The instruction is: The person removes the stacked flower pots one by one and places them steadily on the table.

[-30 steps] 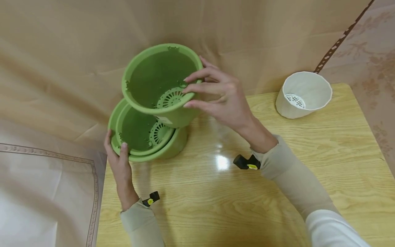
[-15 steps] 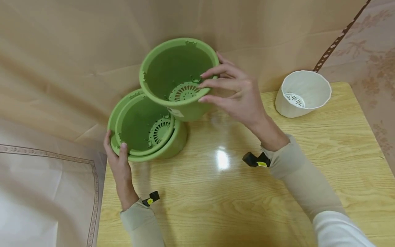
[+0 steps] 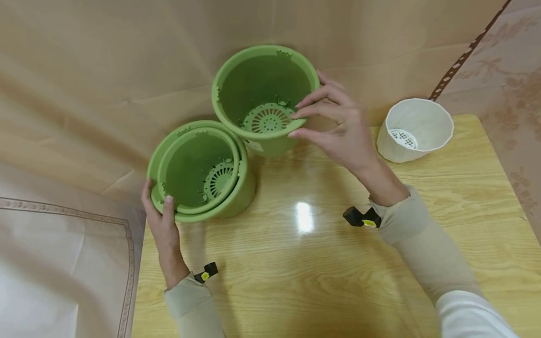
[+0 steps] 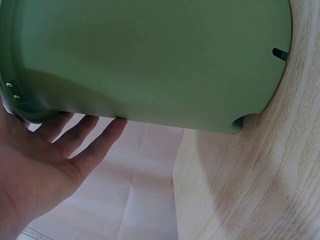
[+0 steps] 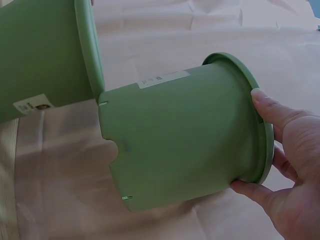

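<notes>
My right hand (image 3: 344,129) pinches the rim of a green plastic flowerpot (image 3: 262,77), thumb outside and fingers reaching in over the edge. Slots pierce its base. In the right wrist view, this flowerpot (image 5: 185,135) is raised, its base at rim height of the other pots. To its left, a larger green flowerpot (image 3: 243,197) stands on the table with another green flowerpot (image 3: 186,157) nested inside. My left hand (image 3: 164,230) holds the larger pot's left rim, thumb on top. In the left wrist view, fingers (image 4: 97,142) touch its outer wall.
A white faceted pot (image 3: 389,141) with a perforated base stands at the table's back right. The wood-grain table (image 3: 296,277) meets a beige cloth (image 3: 105,61) behind the pots. A pale cloth (image 3: 46,263) lies beyond its left edge.
My right hand has carried its flowerpot rightward and slightly back, off the overlap with the nested pair. My left hand and the pots it holds have stayed in place.
</notes>
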A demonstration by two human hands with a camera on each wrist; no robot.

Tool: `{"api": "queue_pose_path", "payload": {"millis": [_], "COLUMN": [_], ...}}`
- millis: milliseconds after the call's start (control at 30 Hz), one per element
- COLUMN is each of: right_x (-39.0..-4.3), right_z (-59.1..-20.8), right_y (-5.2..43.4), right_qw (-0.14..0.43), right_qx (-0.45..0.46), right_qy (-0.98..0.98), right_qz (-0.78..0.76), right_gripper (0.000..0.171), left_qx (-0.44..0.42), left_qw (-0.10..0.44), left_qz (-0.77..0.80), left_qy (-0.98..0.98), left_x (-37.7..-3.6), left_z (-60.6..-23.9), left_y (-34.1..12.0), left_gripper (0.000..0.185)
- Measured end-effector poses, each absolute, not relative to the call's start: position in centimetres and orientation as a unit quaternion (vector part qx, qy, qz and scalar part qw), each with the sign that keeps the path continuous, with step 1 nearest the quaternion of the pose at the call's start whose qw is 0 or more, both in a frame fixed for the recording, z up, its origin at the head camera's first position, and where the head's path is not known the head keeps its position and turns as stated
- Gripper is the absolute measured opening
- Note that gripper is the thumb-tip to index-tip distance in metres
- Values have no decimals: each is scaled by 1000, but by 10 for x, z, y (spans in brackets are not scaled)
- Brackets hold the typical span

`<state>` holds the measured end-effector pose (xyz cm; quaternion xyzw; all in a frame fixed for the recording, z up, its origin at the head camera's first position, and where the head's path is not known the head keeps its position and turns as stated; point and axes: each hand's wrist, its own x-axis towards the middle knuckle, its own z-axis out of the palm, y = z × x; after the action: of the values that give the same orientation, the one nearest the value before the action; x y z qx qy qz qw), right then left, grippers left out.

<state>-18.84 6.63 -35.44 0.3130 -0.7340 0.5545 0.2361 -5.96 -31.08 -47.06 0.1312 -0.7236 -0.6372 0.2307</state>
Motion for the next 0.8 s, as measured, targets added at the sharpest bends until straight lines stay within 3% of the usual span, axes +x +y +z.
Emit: {"api": "queue_pose_path", "payload": {"millis": [500,800], "right_x": [-185,-188], "right_z": [-368,-380], "right_y": [84,100], "right_qw": [221,261], "right_qx": [271,317], "right_qy": [-758,-761], "right_qz": [551,503], "right_gripper": [30,30], "left_qx": [129,115], "left_qw": [234,247], "left_qz": [-643,-646], "left_qy": [-718,-713], "left_x": [-58,-60], "left_z": [-473,-473], "left_y": [-311,-310], "left_gripper": [59,58]}}
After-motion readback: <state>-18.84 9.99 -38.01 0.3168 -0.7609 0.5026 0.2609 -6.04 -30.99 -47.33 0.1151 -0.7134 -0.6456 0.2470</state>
